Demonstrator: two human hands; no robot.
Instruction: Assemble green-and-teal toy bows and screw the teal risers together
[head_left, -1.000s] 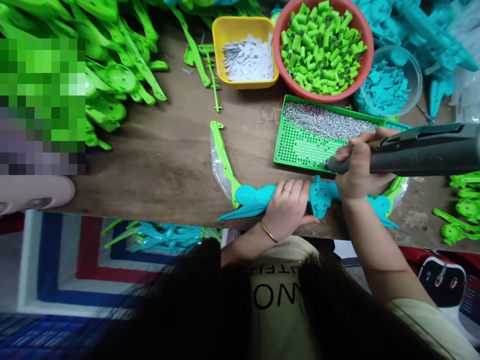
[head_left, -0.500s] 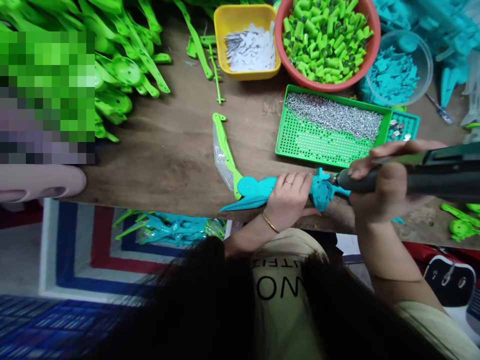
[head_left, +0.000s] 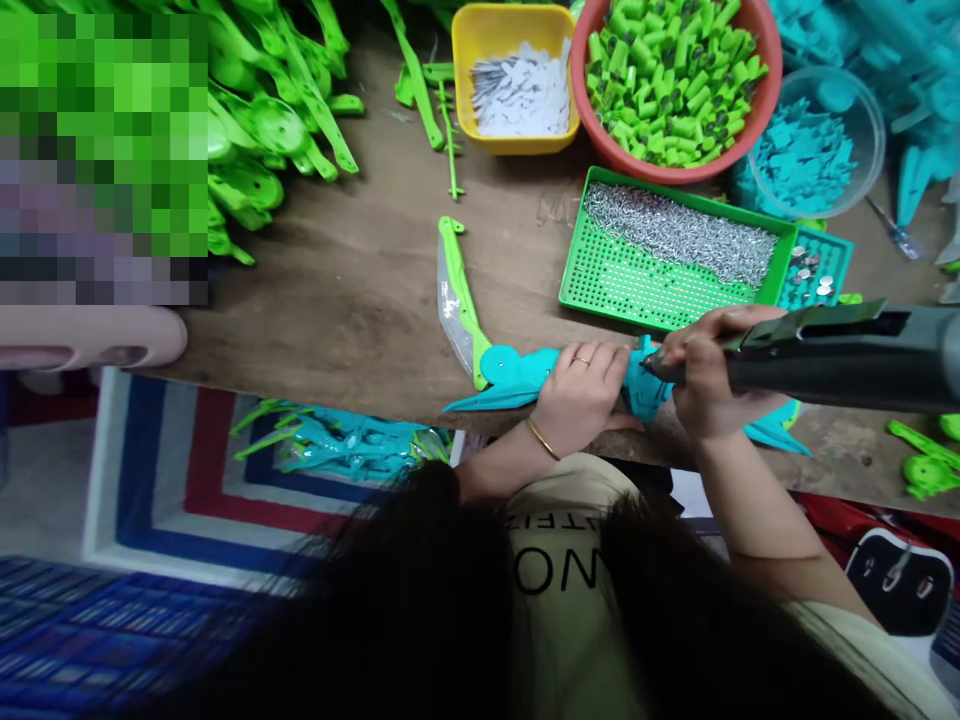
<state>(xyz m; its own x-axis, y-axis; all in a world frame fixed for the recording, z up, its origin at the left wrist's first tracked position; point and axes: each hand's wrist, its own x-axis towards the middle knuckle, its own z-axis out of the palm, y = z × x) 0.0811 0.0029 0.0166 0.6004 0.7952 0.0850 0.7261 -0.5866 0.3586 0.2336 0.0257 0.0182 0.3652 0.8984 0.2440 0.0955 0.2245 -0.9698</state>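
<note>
My left hand, with a ring and a gold bracelet, is wrapped over a turquoise plastic toy part at the table's front edge. A green arm with a clear blade is joined to the toy's left end. My right hand grips a dark power screwdriver, held nearly level from the right. Its tip reaches the toy's turquoise middle section; whether a screw sits under it I cannot make out. Part of the toy is hidden under my left hand.
Behind my hands lies a green basket of small screws. A yellow bin, a red bowl of green cylinders and a clear tub stand at the back. Green parts pile up left; a striped box sits below the table.
My right hand has brought the power screwdriver left, onto the turquoise toy's middle section. My left hand keeps its hold. The whole view has shifted slightly.
</note>
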